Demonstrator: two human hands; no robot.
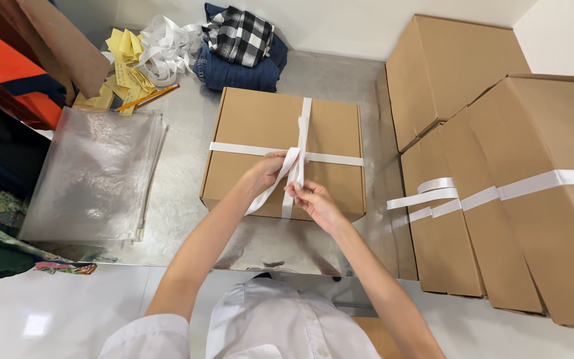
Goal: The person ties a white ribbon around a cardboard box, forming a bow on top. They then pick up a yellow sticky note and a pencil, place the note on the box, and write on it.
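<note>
A brown cardboard box (260,126) lies flat on a shiny metal table (187,139). A white ribbon (303,113) crosses its lid both ways and meets near the front middle. My left hand (267,169) pinches the ribbon at the crossing, with a loose end trailing down over the box's front. Just in front of it, my right hand (317,203) grips the other ribbon end. Both hands are closed on the ribbon above the lid.
A stack of clear plastic bags (94,173) lies at the left. Yellow paper slips (124,56), a heap of white ribbon (164,46) and folded clothes (240,46) sit at the back. Ribbon-tied cardboard boxes (519,199) stand stacked at the right.
</note>
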